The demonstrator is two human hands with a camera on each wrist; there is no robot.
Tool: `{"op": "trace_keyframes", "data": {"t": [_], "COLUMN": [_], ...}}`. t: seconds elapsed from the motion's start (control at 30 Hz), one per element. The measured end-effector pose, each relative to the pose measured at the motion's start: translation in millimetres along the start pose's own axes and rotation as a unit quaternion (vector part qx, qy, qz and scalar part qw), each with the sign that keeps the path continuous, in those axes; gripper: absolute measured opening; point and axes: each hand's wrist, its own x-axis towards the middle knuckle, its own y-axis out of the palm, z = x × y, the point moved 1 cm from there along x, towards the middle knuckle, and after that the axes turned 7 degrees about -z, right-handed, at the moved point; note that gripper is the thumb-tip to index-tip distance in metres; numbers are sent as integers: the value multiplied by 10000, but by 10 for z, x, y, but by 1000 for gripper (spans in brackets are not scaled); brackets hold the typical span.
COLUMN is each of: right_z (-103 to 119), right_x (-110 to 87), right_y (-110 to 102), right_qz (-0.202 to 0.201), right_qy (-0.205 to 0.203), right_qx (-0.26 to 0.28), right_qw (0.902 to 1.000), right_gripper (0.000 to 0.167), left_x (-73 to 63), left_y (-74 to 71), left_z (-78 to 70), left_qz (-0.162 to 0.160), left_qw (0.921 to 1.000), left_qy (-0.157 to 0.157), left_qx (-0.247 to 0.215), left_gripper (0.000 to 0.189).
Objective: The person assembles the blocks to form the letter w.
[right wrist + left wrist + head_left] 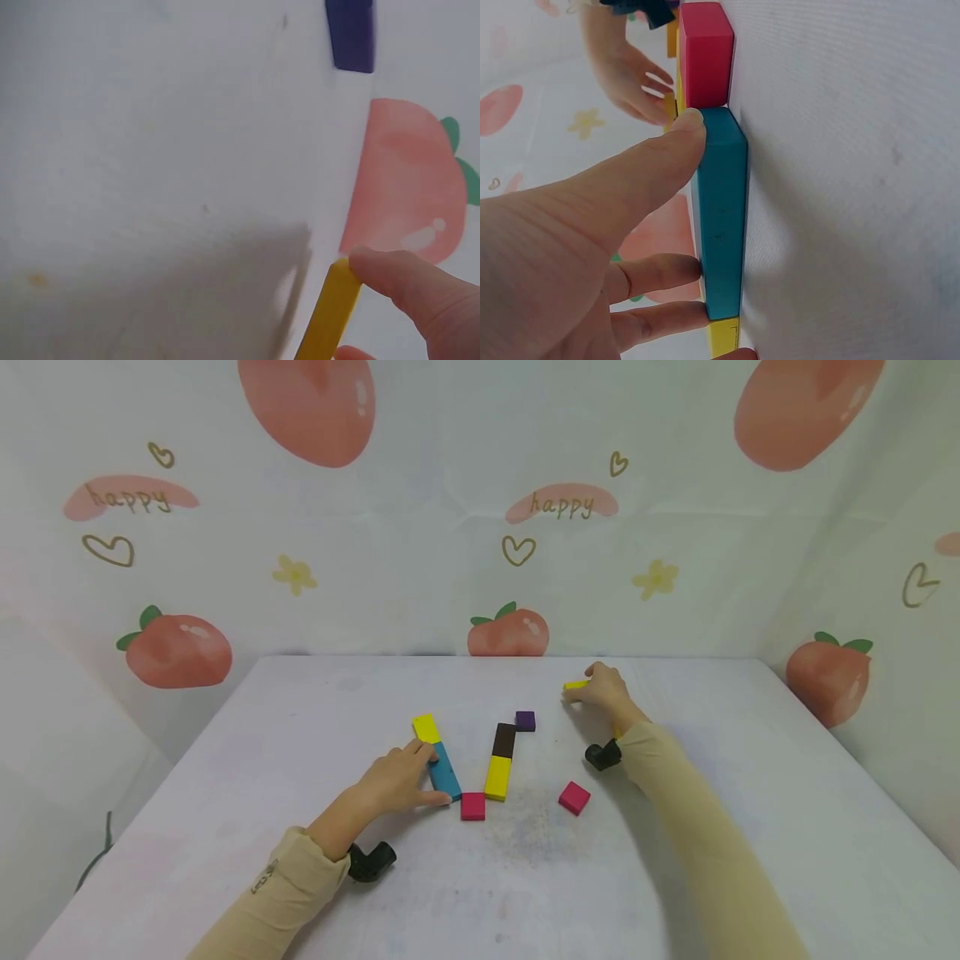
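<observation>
In the head view my left hand (pixel 397 781) rests on a blue block (pixel 444 772) lying end to end with a yellow block (pixel 425 727). The left wrist view shows its thumb on one end of the blue block (pixel 724 217) and fairly straight fingers along its top edge. At the back right, my right hand (pixel 603 692) pinches another yellow block (pixel 575 686). That yellow block (pixel 330 311) is seen slanting between finger and thumb in the right wrist view, its lower part cut off.
A red block (pixel 472 807) sits near the blue one's front end. Beside it a yellow block (pixel 497 778) and dark brown block (pixel 504 741) form a row, with a purple block (pixel 525 721) at the far corner. Another red block (pixel 574 798) lies right. Yellow shows under the right wrist.
</observation>
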Motion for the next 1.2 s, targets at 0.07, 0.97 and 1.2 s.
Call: {"op": "trace_keyframes", "data": {"t": [0.07, 0.97, 1.2], "right_z": [17, -27, -21], "right_x": [-32, -280, -349], "right_y": [-22, -133, -126], "right_qz": [40, 565, 745], "right_qy": [-66, -755, -1400], "right_qx": [61, 343, 556], "right_qw": [10000, 9950, 9858], "right_gripper": [68, 66, 61], "left_x": [-6, -18, -17], "left_y": [-2, -21, -24], "left_z": [3, -2, -3], "left_qz": [2, -31, -31], "left_qw": [10000, 10000, 10000], "left_qy": [-6, 49, 55], "left_qx": [9, -4, -28], "left_gripper": [63, 63, 63]}}
